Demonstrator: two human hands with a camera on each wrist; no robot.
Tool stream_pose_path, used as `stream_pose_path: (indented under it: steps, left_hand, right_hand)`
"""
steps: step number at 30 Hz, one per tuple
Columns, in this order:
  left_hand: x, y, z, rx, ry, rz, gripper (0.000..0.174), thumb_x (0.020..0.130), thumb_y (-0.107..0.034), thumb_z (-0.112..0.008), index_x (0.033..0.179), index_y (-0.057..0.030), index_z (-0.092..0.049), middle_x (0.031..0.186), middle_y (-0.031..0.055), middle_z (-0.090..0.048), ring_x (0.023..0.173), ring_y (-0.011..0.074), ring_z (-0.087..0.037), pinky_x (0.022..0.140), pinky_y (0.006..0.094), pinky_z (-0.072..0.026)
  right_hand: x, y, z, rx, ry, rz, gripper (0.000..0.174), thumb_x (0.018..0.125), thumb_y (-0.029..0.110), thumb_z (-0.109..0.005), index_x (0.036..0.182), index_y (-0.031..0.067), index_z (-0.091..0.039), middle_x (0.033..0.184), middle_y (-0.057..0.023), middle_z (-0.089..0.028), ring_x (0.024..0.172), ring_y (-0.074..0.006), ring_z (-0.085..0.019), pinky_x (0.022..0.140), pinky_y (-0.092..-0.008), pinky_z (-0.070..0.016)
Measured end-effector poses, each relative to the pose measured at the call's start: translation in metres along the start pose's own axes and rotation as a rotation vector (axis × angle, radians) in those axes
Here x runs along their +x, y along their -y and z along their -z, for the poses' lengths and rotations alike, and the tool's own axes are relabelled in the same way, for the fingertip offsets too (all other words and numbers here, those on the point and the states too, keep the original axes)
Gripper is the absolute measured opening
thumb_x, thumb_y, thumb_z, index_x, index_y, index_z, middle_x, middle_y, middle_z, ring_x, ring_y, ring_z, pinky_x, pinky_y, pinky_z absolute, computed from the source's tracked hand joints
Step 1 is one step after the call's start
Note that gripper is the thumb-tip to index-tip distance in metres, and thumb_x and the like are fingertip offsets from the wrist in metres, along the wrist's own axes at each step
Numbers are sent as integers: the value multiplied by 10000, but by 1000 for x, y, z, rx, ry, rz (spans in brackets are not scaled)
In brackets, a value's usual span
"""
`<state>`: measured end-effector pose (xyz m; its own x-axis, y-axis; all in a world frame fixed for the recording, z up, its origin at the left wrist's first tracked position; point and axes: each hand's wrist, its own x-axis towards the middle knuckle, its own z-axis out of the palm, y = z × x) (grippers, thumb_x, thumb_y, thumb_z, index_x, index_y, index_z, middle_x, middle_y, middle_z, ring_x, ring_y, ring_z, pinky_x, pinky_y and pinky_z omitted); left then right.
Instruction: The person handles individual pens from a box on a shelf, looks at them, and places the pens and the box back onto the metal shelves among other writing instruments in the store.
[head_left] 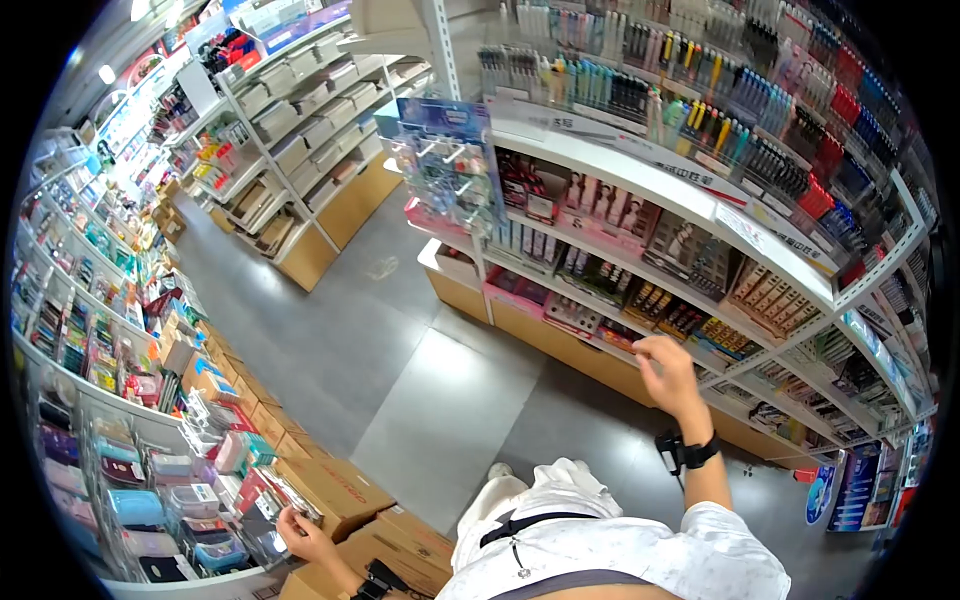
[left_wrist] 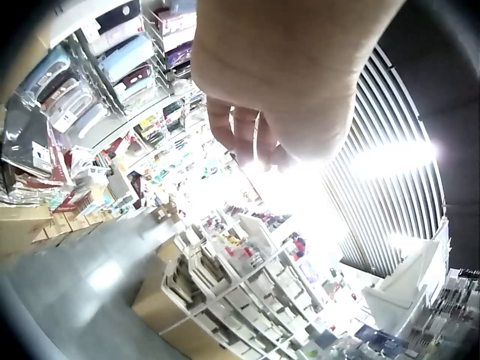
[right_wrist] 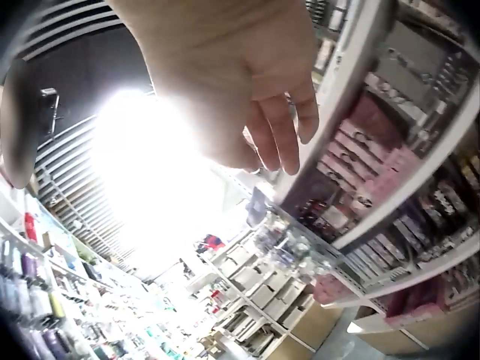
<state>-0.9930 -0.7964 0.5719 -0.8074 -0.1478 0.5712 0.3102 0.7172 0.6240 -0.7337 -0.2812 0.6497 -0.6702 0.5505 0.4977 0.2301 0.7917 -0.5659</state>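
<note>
At the lower left of the head view, the left hand (head_left: 302, 533) is beside thin packaged items (head_left: 280, 490) on the left display; whether its fingers touch them I cannot tell. In the left wrist view, the left hand (left_wrist: 277, 97) has loosely bent fingers with nothing seen in them. The right hand (head_left: 668, 375) is raised in front of the lower pen shelves, its fingers loosely bent and holding nothing. From the right wrist, the right hand (right_wrist: 240, 90) hangs relaxed near boxed goods (right_wrist: 360, 161) on a shelf.
Cardboard boxes (head_left: 335, 490) stand along the left display's foot. A curved white shelf edge (head_left: 640, 165) runs across the right, with pens above. Grey floor (head_left: 430, 400) lies between, and a rack of notebooks (head_left: 300, 130) stands farther back.
</note>
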Motion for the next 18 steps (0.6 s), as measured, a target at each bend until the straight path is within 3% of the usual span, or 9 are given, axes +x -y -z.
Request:
stream_pose_path:
  steps: [8, 11, 12, 14, 16, 18]
  left_hand:
    - [28, 30, -31, -15, 21, 101, 153, 864, 1, -513, 985, 7, -606, 933, 110, -617, 825, 229, -582, 711, 327, -460]
    - [41, 31, -58, -17, 85, 64, 160, 845, 6, -518, 977, 10, -608, 924, 108, -621, 827, 228, -582, 706, 324, -457]
    - [49, 24, -68, 23, 122, 34, 167, 837, 10, -520, 977, 9, -609, 924, 110, -621, 828, 226, -582, 706, 320, -456]
    - [68, 11, -90, -56, 138, 1, 175, 825, 18, -519, 972, 5, -614, 915, 106, -619, 819, 219, -579, 705, 313, -456]
    - [80, 12, -117, -153, 89, 69, 173, 837, 17, -513, 976, 3, -616, 903, 105, -619, 826, 219, -578, 723, 311, -459]
    - [90, 3, -137, -132, 62, 9, 175, 852, 17, -506, 989, 8, -615, 912, 101, -622, 831, 215, -584, 725, 306, -465]
  right_hand:
    - [66, 73, 35, -90, -165, 119, 165, 750, -74, -645, 898, -1, -642, 908, -133, -656, 843, -273, -656, 743, -322, -520]
    - [100, 103, 64, -80, -188, 341, 197, 730, -81, -614, 910, -5, -636, 912, -131, -668, 845, -246, -658, 757, -327, -526]
    - [112, 121, 70, 62, -206, 402, 235, 748, -70, -614, 977, -13, -619, 983, -175, -644, 855, -253, -643, 754, -340, -524]
    - [140, 155, 87, 128, -149, 659, 372, 852, 107, -654, 1175, -12, -515, 1116, -259, -553, 912, -277, -602, 786, -359, -519]
    - [171, 180, 118, 9, 132, 879, 647, 909, 369, -591, 1435, 93, -334, 1330, -247, -431, 1121, -321, -492, 878, -413, -447]
    - [167, 177, 154, -38, 134, 784, 840, 836, 550, -624, 1497, 236, -212, 1544, -109, -209, 1360, -333, -232, 1041, -503, -257]
